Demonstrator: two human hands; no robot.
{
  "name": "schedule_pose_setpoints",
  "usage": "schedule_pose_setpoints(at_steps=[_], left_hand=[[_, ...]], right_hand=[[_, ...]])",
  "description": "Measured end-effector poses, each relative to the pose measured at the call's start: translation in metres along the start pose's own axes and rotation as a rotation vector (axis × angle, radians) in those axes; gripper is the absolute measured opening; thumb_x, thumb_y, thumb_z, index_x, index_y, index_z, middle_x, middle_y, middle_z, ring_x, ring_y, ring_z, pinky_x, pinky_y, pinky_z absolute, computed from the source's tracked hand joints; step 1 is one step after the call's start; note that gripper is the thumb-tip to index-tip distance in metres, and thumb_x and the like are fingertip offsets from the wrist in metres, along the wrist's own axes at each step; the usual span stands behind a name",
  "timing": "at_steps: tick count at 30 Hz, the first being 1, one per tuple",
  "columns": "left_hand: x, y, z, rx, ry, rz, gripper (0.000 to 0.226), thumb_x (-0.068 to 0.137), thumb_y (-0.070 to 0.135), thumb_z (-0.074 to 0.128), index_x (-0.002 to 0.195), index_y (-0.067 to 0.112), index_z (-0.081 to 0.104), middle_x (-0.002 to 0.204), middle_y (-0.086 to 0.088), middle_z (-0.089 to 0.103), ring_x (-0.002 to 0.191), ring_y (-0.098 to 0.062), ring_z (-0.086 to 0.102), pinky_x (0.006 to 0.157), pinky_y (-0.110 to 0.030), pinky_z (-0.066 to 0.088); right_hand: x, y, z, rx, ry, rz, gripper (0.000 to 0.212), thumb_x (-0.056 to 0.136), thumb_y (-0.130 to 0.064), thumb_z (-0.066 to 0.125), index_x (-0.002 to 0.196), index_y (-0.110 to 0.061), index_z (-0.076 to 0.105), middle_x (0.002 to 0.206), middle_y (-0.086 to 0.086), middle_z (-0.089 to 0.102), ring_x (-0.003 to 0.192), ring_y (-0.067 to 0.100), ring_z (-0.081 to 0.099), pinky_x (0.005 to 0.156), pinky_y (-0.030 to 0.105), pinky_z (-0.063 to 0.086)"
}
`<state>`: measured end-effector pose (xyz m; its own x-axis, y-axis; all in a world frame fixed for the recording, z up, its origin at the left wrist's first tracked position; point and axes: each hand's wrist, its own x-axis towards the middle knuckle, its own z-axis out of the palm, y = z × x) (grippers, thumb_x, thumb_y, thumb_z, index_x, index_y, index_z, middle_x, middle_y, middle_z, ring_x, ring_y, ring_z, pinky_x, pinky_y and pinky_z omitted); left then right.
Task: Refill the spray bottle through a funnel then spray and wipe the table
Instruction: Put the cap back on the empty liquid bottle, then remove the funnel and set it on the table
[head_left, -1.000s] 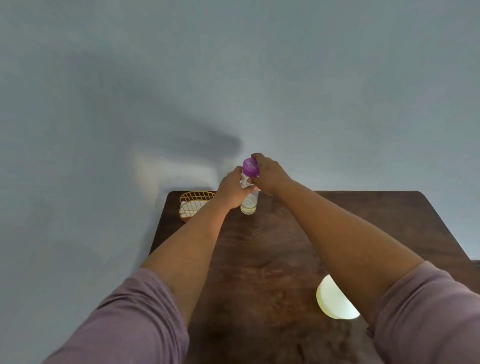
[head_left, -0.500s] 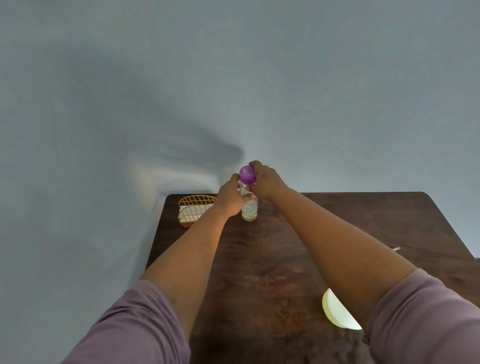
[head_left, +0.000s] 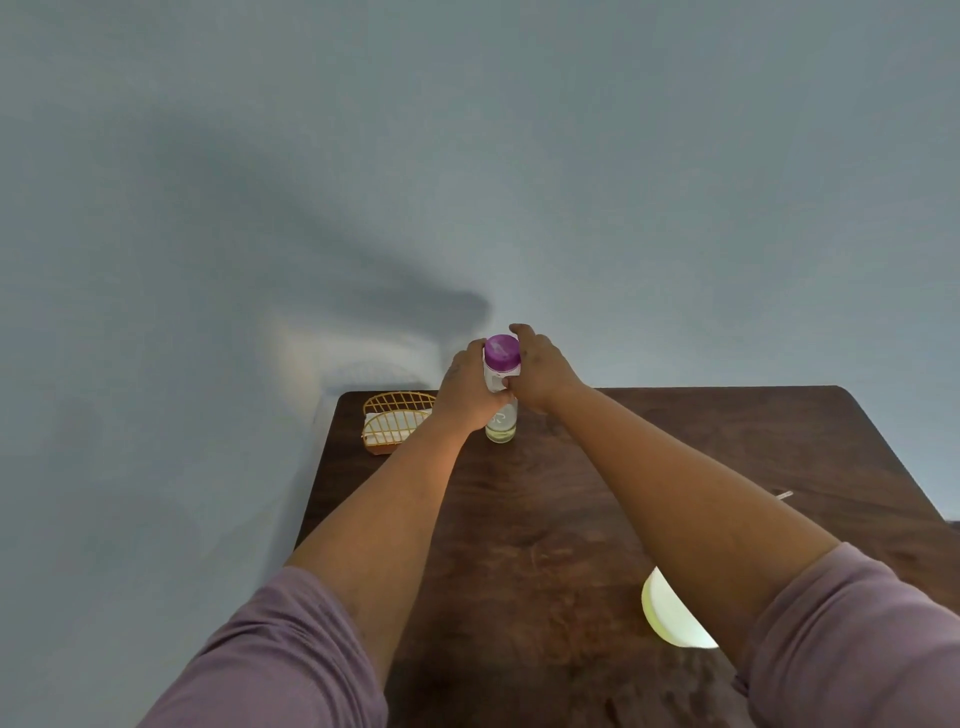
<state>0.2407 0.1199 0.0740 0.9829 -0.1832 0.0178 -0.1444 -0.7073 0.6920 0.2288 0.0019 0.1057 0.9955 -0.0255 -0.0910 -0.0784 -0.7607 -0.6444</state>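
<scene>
Both hands grip the upright spray bottle (head_left: 501, 410): left hand (head_left: 470, 389) around its body, right hand (head_left: 540, 370) at its purple cap (head_left: 502, 348).

The person wears a top with short sleeves in a soft, dusty purple. The left sleeve (head_left: 270, 660) ends above the elbow, far back from the left hand (head_left: 467, 389). The cloth looks smooth, with a few soft folds near its edge. The right sleeve (head_left: 857, 639) is the same purple and ends well back from the right hand (head_left: 540, 371). From each sleeve down to each hand the arms are bare.
</scene>
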Motion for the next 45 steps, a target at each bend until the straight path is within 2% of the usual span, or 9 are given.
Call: schedule_pose_setpoints(at_steps=[12, 17, 21, 24, 30, 33, 36, 41, 45], left_hand=[[-0.075, 0.050, 0.000, 0.121, 0.255, 0.022, 0.075, 0.083, 0.038, 0.072, 0.143, 0.013, 0.034, 0.140, -0.012, 0.037, 0.128, -0.028, 0.034, 0.099, -0.036, 0.041], [-0.132, 0.085, 0.021, -0.008, 0.242, 0.025, 0.072, 0.086, 0.039, 0.068, 0.144, 0.017, 0.032, 0.144, -0.010, 0.036, 0.134, -0.029, 0.029, 0.104, -0.046, 0.039], [-0.183, 0.113, 0.051, -0.190, 0.155, -0.014, 0.065, 0.088, 0.036, 0.068, 0.142, 0.018, 0.038, 0.143, -0.004, 0.043, 0.136, -0.024, 0.034, 0.110, -0.040, 0.033], [-0.212, 0.127, 0.073, -0.342, 0.056, -0.089, 0.057, 0.091, 0.031, 0.065, 0.141, 0.018, 0.041, 0.138, -0.001, 0.049, 0.129, -0.020, 0.046, 0.107, -0.039, 0.042], [-0.244, 0.150, 0.100, -0.444, -0.120, -0.319, 0.052, 0.103, 0.026, 0.045, 0.151, 0.018, 0.028, 0.152, -0.004, 0.040, 0.136, -0.023, 0.043, 0.112, -0.037, 0.035], [-0.248, 0.150, 0.106, -0.471, -0.141, -0.396, 0.050, 0.101, 0.030, 0.049, 0.147, 0.018, 0.035, 0.147, -0.004, 0.047, 0.127, -0.024, 0.052, 0.107, -0.041, 0.045], [-0.248, 0.150, 0.107, -0.542, -0.069, -0.423, 0.040, 0.099, 0.022, 0.054, 0.138, 0.013, 0.050, 0.132, -0.005, 0.060, 0.107, -0.017, 0.064, 0.094, -0.033, 0.054], [-0.246, 0.155, 0.104, -0.665, 0.007, -0.390, 0.025, 0.094, 0.012, 0.061, 0.119, 0.011, 0.065, 0.103, 0.000, 0.069, 0.089, -0.010, 0.069, 0.080, -0.026, 0.059], [-0.243, 0.166, 0.095, -0.763, 0.071, -0.316, 0.021, 0.093, 0.013, 0.063, 0.113, 0.012, 0.067, 0.097, 0.005, 0.069, 0.087, -0.009, 0.070, 0.076, -0.022, 0.059]], right_hand=[[-0.075, 0.008, -0.054, -0.010, 0.082, -0.102, 0.049, 0.093, -0.015, 0.057, 0.137, -0.015, 0.038, 0.132, 0.012, 0.043, 0.115, 0.023, 0.050, 0.088, 0.022, 0.035], [-0.123, 0.028, -0.091, -0.028, 0.153, -0.152, 0.038, 0.091, -0.015, 0.058, 0.128, -0.014, 0.049, 0.124, 0.010, 0.052, 0.111, 0.021, 0.053, 0.089, 0.021, 0.037], [-0.165, 0.053, -0.119, -0.029, 0.194, -0.151, 0.027, 0.091, -0.014, 0.058, 0.118, -0.011, 0.059, 0.115, 0.009, 0.059, 0.105, 0.020, 0.056, 0.089, 0.022, 0.038], [-0.195, 0.078, -0.130, -0.009, 0.209, -0.092, 0.023, 0.093, -0.012, 0.052, 0.113, -0.011, 0.063, 0.115, 0.008, 0.062, 0.107, 0.021, 0.057, 0.087, 0.019, 0.035], [-0.258, 0.137, -0.118, 0.205, 0.369, 0.181, 0.032, 0.098, -0.012, 0.041, 0.126, -0.010, 0.057, 0.127, 0.008, 0.059, 0.115, 0.022, 0.055, 0.094, 0.026, 0.038], [-0.274, 0.152, -0.103, 0.283, 0.272, 0.341, 0.036, 0.099, -0.029, 0.046, 0.130, -0.012, 0.052, 0.129, 0.005, 0.057, 0.116, 0.023, 0.054, 0.091, 0.031, 0.039], [-0.278, 0.155, -0.094, 0.336, 0.175, 0.373, 0.037, 0.097, -0.035, 0.048, 0.126, -0.014, 0.055, 0.121, 0.003, 0.061, 0.107, 0.024, 0.060, 0.095, 0.038, 0.049], [-0.281, 0.151, -0.100, 0.434, 0.290, 0.320, 0.021, 0.095, -0.018, 0.054, 0.113, -0.012, 0.063, 0.110, 0.006, 0.065, 0.089, 0.015, 0.063, 0.076, 0.027, 0.058], [-0.283, 0.146, -0.110, 0.433, 0.404, 0.274, 0.020, 0.096, -0.021, 0.053, 0.110, -0.014, 0.064, 0.105, 0.000, 0.064, 0.079, 0.005, 0.058, 0.053, 0.006, 0.043]])
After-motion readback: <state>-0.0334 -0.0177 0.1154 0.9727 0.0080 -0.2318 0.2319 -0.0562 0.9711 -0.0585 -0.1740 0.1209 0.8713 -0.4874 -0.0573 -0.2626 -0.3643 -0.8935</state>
